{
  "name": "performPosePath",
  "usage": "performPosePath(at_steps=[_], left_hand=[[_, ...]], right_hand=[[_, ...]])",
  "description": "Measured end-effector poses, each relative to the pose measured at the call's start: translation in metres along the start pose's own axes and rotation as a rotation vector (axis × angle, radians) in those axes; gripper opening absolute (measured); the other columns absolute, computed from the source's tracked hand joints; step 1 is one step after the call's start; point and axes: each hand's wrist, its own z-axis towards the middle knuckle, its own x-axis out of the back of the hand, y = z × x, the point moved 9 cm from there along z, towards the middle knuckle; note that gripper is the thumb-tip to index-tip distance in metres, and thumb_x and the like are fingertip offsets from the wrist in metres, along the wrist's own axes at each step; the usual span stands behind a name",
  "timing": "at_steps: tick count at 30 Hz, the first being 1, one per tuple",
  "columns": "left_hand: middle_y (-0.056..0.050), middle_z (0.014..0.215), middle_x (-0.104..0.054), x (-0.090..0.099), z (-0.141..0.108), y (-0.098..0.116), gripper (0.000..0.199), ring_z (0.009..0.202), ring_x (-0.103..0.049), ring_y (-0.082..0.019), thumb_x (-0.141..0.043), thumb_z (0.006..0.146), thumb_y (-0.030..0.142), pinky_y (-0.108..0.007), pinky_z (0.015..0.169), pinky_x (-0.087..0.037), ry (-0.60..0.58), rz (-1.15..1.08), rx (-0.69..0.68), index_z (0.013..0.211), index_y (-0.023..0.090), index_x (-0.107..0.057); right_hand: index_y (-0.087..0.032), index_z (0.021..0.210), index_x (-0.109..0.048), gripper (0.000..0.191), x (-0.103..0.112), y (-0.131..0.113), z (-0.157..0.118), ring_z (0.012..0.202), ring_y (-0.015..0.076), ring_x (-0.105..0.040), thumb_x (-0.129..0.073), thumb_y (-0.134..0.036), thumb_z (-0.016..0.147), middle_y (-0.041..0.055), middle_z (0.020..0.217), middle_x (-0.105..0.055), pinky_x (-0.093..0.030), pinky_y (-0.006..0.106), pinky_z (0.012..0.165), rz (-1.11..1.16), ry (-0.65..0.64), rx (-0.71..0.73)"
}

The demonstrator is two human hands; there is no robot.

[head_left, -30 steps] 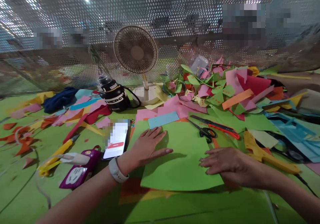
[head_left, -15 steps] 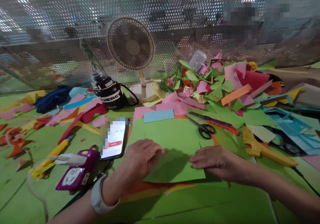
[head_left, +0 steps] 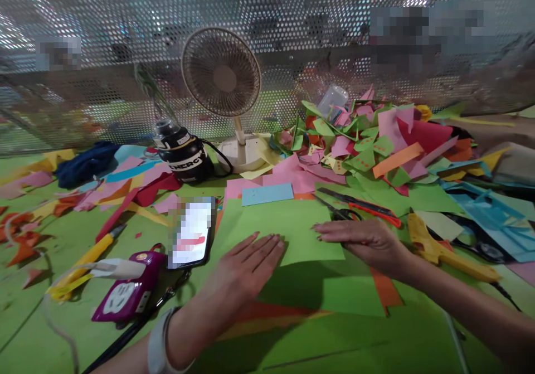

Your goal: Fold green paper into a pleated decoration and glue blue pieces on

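A light green sheet of paper lies in front of me on other coloured sheets. My left hand, with a pale band on its wrist, rests flat on its left part, fingers stretched. At its right edge my right hand lies with fingers extended, touching the paper. Nearer to me, another green sheet shows in shadow beneath, with orange paper poking out. A light blue paper strip sits along the far edge. Beyond my right fingers are black scissors, partly hidden, and an orange-and-black utility knife.
A phone, a purple device and a yellow-handled tool lie on the left. A bottle and a fan stand behind. Paper scraps are heaped at back right; a yellow glue gun lies right.
The light green sheet's near edge has shifted away from me, baring the green sheet below. My left hand has flattened from a curl; my right hand has moved slightly farther away.
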Motion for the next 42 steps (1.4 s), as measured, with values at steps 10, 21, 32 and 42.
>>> performPosePath(at_steps=[10, 21, 32, 42], left_hand=[[-0.008, 0.134, -0.062, -0.001, -0.035, 0.040, 0.060, 0.128, -0.054, -0.019, -0.035, 0.095, 0.005, -0.038, 0.116, -0.036, -0.012, 0.018, -0.032, 0.153, 0.006, -0.021], [-0.015, 0.132, -0.063, -0.022, 0.001, -0.003, 0.057, 0.119, -0.062, -0.022, -0.038, 0.082, -0.003, -0.039, 0.102, -0.050, -0.194, 0.000, 0.064, 0.137, 0.006, -0.048], [-0.009, 0.121, -0.071, 0.009, -0.023, 0.036, 0.048, 0.113, -0.064, -0.018, -0.033, 0.089, -0.001, -0.035, 0.103, -0.048, 0.016, 0.059, 0.074, 0.129, 0.010, -0.055], [-0.017, 0.123, -0.068, -0.004, 0.014, -0.005, 0.046, 0.109, -0.068, -0.024, -0.042, 0.082, -0.001, -0.040, 0.094, -0.055, -0.163, 0.110, 0.086, 0.125, 0.002, -0.057]], right_hand=[[-0.028, 0.122, -0.068, 0.045, -0.028, -0.017, -0.025, 0.110, 0.0142, -0.067, -0.051, -0.002, 0.089, 0.0047, 0.116, -0.072, -0.054, 0.029, 0.096, 0.058, -0.138, 0.061], [-0.026, 0.108, -0.075, 0.046, -0.012, 0.025, 0.005, 0.103, 0.0160, -0.070, -0.048, -0.002, 0.080, 0.0023, 0.110, -0.074, -0.056, 0.031, 0.094, -0.004, -0.029, -0.067], [-0.028, 0.121, -0.069, 0.058, -0.024, -0.007, -0.015, 0.107, 0.0142, -0.068, -0.045, 0.006, 0.079, 0.0027, 0.114, -0.073, -0.056, 0.026, 0.094, 0.000, -0.119, 0.046], [-0.024, 0.106, -0.076, 0.047, -0.004, 0.020, 0.015, 0.098, 0.0157, -0.072, -0.044, -0.003, 0.078, 0.0032, 0.107, -0.075, -0.058, 0.028, 0.090, -0.161, 0.032, -0.057]])
